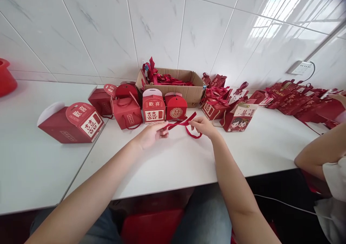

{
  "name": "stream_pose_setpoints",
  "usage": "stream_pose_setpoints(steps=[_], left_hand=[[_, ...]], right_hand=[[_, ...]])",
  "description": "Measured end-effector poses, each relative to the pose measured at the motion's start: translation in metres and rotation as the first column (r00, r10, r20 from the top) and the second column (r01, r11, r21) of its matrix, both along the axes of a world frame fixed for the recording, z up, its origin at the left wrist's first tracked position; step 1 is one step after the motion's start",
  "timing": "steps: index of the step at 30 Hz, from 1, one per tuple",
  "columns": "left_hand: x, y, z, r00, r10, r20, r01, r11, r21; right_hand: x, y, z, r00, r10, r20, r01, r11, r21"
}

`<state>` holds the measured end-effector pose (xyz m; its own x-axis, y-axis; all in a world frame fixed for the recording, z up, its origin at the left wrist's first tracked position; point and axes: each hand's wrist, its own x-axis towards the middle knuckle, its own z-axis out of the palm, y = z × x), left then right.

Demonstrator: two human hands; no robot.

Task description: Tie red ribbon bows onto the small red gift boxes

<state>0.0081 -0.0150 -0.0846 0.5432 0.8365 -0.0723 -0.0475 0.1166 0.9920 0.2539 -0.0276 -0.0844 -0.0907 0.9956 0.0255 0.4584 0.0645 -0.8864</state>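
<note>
A red ribbon (178, 123) stretches between my two hands, just above the white table. My left hand (153, 134) pinches one part of it between thumb and fingers. With closed fingers my right hand (202, 126) grips another part, and a loop of the ribbon hangs below that hand. Behind the ribbon stand a red gift box with a white label (154, 106) and a red gift box with a round gold emblem (176, 107). To the right of my right hand is a box with cartoon figures (240, 118).
An open cardboard box (186, 91) full of red ribbons stands against the tiled wall. A large red box (71, 123) lies at left on the table (167, 164). Several red bags (294, 100) line the right side, near another person's arm (321, 152). A wall socket (300, 67) is above.
</note>
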Motion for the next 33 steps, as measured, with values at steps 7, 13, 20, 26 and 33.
stream_pose_setpoints(steps=[7,13,20,26,33], left_hand=[[0.008,-0.006,-0.004,0.983,0.084,-0.163,-0.053,0.98,0.19],[0.018,-0.008,-0.004,0.923,0.251,-0.292,-0.093,0.882,0.462],[0.035,0.032,0.03,0.622,0.747,-0.234,-0.055,0.339,0.939],[0.052,0.063,0.057,0.386,0.752,-0.534,0.344,0.42,0.84],[0.068,0.031,0.053,0.574,0.6,-0.557,0.299,0.48,0.825]], right_hand=[[-0.028,-0.008,-0.006,0.992,0.129,0.001,-0.126,0.966,0.225],[-0.05,-0.005,-0.014,0.921,0.308,-0.238,-0.272,0.947,0.172],[-0.034,0.007,-0.013,0.95,-0.059,-0.306,0.125,0.972,0.201],[-0.026,0.015,-0.015,0.833,-0.252,-0.493,0.359,0.923,0.135],[-0.025,0.02,-0.016,0.737,-0.277,-0.616,0.409,0.909,0.081]])
